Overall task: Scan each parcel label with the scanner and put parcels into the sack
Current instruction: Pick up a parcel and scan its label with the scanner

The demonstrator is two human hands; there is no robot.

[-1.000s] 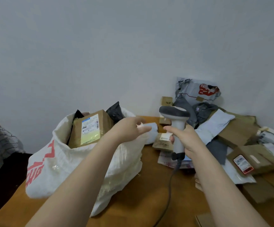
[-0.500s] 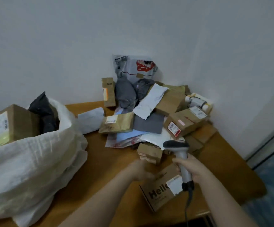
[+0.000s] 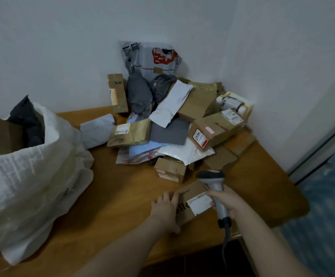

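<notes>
- The cardboard box (image 3: pixel 191 189), the parcel in hand, lies on the bench (image 3: pixel 122 196) near its front edge. It is well apart from the sack (image 3: pixel 32 166) at the left.
- Its white label (image 3: pixel 199 203) faces up and is not covered.
- The left grip (image 3: pixel 165 208) is closed on the box's left end: fingers are laid over the upper edge and the thumb is set at the near corner.
- The right grip (image 3: pixel 227 202) is wrapped round the handle of the scanner (image 3: pixel 215 186). The scanner's head stands over the far corner of the box, and its cable hangs down past the bench edge.
- The step is judged to be presentation of the label for scanning; no beam or reading can be made out.
- Handling: the box is judged stiff and light enough for 1 hand. Its matt card is unlikely to slip. The contents are unknown, so rough dropping is not advised.
- Hold point: the left end, as now taken, is suitable, since the label is left exposed.
- A pile of parcels (image 3: pixel 172 126) remains in the corner, so much of the task is judged outstanding.
- The sack is well filled, with its mouth open.
</notes>
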